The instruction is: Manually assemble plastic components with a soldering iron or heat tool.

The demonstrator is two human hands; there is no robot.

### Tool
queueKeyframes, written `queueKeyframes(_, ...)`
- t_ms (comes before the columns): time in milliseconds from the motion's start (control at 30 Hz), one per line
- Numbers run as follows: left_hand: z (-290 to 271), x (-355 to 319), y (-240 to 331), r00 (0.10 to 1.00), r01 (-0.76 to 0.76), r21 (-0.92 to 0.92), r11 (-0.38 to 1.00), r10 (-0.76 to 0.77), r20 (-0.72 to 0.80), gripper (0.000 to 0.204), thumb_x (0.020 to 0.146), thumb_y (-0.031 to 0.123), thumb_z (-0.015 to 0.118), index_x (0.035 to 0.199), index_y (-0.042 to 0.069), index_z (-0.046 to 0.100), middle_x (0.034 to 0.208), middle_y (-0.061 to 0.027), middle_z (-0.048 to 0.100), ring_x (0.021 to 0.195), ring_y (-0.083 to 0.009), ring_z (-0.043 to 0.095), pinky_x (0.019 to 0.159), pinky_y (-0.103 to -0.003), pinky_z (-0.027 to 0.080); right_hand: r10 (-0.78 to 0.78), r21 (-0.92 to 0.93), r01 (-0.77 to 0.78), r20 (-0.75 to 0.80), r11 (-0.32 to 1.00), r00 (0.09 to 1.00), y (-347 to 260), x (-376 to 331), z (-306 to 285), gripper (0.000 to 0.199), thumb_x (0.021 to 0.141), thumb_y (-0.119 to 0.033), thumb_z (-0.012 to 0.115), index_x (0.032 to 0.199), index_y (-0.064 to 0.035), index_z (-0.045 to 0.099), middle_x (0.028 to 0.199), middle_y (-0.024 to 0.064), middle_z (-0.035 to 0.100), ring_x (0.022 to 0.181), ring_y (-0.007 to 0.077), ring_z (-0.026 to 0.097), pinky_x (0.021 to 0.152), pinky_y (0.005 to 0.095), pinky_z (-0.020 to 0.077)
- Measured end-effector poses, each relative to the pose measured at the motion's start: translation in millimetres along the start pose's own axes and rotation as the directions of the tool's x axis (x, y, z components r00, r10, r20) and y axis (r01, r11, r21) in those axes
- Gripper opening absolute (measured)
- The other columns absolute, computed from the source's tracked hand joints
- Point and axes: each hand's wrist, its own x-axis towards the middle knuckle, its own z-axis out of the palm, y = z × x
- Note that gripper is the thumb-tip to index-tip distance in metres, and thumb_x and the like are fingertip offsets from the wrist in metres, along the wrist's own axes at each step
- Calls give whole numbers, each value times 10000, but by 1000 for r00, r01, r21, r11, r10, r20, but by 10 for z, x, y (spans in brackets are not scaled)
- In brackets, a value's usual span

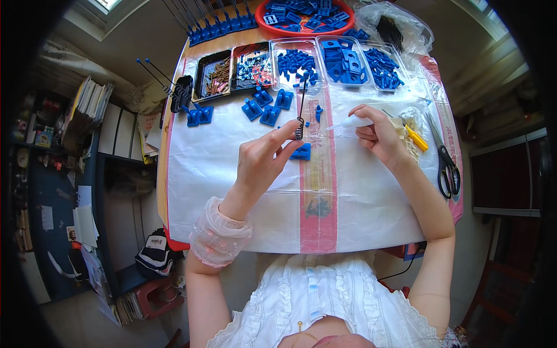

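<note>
spring and bottle above white sheet, blue shelves leftward

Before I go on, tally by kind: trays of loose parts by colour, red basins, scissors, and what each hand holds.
Black trays: 2
Clear trays: 3
Red basin: 1
Scissors: 1
Spring in left hand: 1
Bottle in right hand: 1
Total: 9

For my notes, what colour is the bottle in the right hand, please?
The bottle is translucent white, shown best in the head view.
</note>
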Motion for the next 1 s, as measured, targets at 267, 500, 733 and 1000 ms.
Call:
queueKeyframes(267, -2, 0, -5, 1000, 1, 2, 1000, -1, 7, 478, 799, 132, 818, 1233, 136, 618, 876, -66, 746, 540, -143, 640, 486, -254, 501, -4, -3, 4, -19, 1000, 1000, 10, 14, 0, 157, 913, -243, 582, 969, -98, 604, 589, -88, 283, 508, 30, 248, 456, 230, 169)
queueKeyframes(500, 4, -9, -22, 1000, -6, 2, 1000, 6, -1, 467, 794, 135, 823, 1217, 128, 625, 885, -66, 747, 541, -142, 643, 490, -255, 506, -1, 6, 1, -21, 1000, 1000, 1, 10, 15, 154, 914, -241, 581, 965, -98, 605, 583, -89, 280, 507, 29, 247, 456, 231, 170)
queueKeyframes(733, 4, -3, -16, 1000, -2, 5, 1000, 2, 3, 457, 783, 129, 830, 1197, 123, 634, 898, -60, 749, 537, -136, 643, 489, -254, 508, -5, 0, 5, -8, 1000, 1000, 15, 16, -1, 157, 913, -247, 582, 962, -100, 607, 579, -90, 277, 503, 32, 244, 457, 233, 173)
queueKeyframes(1000, 11, -7, -23, 1000, -9, 0, 1000, 9, -8, 465, 781, 121, 830, 1199, 127, 626, 868, -55, 744, 527, -136, 634, 484, -250, 498, -8, 3, 8, 9, 1000, 1000, 9, 17, -12, 160, 912, -249, 582, 964, -100, 607, 576, -89, 282, 500, 32, 244, 454, 233, 175)
